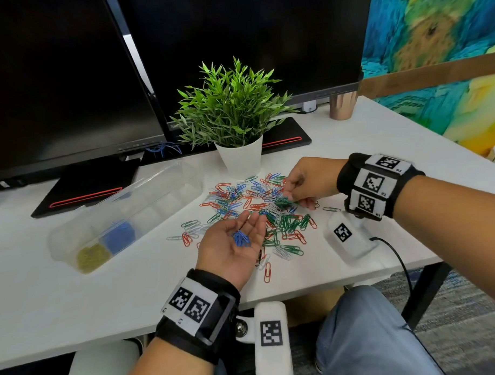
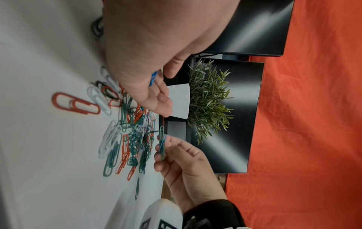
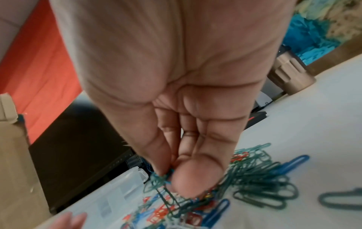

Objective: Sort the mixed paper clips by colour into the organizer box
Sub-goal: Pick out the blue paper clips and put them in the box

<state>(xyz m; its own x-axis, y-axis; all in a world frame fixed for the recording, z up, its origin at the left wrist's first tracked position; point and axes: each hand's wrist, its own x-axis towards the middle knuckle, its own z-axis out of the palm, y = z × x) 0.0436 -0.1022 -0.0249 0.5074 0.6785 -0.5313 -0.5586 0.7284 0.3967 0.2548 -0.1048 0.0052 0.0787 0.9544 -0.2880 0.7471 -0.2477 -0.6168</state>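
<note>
Blue wire paper clips (image 1: 241, 238) lie cupped in the upturned, relaxed left hand (image 1: 233, 244); beyond, the right hand (image 1: 303, 184) pinches tangled green clips (image 1: 283, 201) over the mixed pile (image 1: 253, 212) on the white bench (image 1: 76, 300). Farther left, the clear plastic organizer box (image 1: 124, 217) holds only yellow and blue (most sorting apparently remains).

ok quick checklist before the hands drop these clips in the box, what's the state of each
1. Left hand palm up, cradling blue paper clips: ok.
2. Right hand pinching green paper clips: ok.
3. Pinch holds green only: cannot tell, clips tangled.
4. Clear plastic organizer box lid open: ok.
5. Blue compartment reachable, beside the yellow one: ok.
6. Compartment free for green: cannot tell.
</note>
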